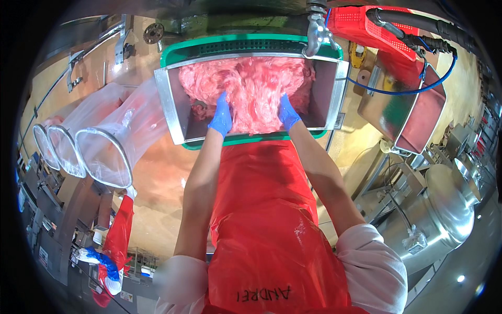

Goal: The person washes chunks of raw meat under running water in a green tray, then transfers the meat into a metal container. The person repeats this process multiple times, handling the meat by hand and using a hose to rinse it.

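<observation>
Blue gloves cover both my hands, which grip a large mass of pink raw meat from its two sides. My left hand is at the mass's left edge, my right hand at its right edge; the meat hides the fingertips of both. The pile fills much of a rectangular metal tub and bulges toward its near wall. Bare dark bottom shows in the tub's near corners. A green plastic crate with a perforated wall surrounds the tub, its rim visible on the far and near sides.
Beyond the crate hangs a metal tap. Clear plastic bags on metal hoops stand at left, near a person in a red apron. Rightward are red crates, a blue hose, a metal bin and a steel cylindrical machine.
</observation>
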Motion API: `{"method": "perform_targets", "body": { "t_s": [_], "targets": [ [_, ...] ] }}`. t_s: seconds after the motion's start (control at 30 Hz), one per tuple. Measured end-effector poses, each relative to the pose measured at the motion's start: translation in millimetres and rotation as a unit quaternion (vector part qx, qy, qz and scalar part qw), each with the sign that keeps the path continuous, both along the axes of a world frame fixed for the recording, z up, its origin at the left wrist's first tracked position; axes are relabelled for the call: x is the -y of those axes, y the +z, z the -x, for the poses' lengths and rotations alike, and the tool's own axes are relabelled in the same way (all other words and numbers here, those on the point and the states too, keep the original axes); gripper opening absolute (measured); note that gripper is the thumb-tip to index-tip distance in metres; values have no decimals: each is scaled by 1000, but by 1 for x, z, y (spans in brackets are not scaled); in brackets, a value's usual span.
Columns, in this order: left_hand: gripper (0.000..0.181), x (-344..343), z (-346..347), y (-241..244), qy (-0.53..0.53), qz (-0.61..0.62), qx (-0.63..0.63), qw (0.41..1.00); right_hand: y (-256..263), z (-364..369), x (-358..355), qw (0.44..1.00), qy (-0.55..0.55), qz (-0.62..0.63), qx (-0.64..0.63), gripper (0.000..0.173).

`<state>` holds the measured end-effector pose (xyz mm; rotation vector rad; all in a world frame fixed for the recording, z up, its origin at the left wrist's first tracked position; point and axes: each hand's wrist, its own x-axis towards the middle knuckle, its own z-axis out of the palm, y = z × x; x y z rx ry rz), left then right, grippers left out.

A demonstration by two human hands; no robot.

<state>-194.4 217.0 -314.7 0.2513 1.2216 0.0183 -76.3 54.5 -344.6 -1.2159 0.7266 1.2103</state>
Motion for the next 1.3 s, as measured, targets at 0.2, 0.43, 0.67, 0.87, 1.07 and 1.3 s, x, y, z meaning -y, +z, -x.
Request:
{"method": "perform_targets", "body": {
  "t_s": [0.2,0.43,0.67,0.87,1.07,1.3],
  "targets": [
    [45,-49,63,-9,40,11,334,942,93,-62,-7,988,130,-69,-38,35],
    [47,-93,-16,-47,-167,-382,-31,908,-19,-139,-21,928,113,110,338,37],
    [46,-42,-27,-63,-365,-357,21,859,-60,-30,-28,792,495,33,356,39],
    [28,-59,31,75,-422,-584,44,692,98,-32,22,697,476,-22,536,35],
    [30,-126,142,-9,-151,-467,-256,833,68,-127,96,757,178,351,523,43],
    [48,-156,180,-103,-126,-393,-158,897,20,-155,97,865,223,274,356,67]
  ]
}}
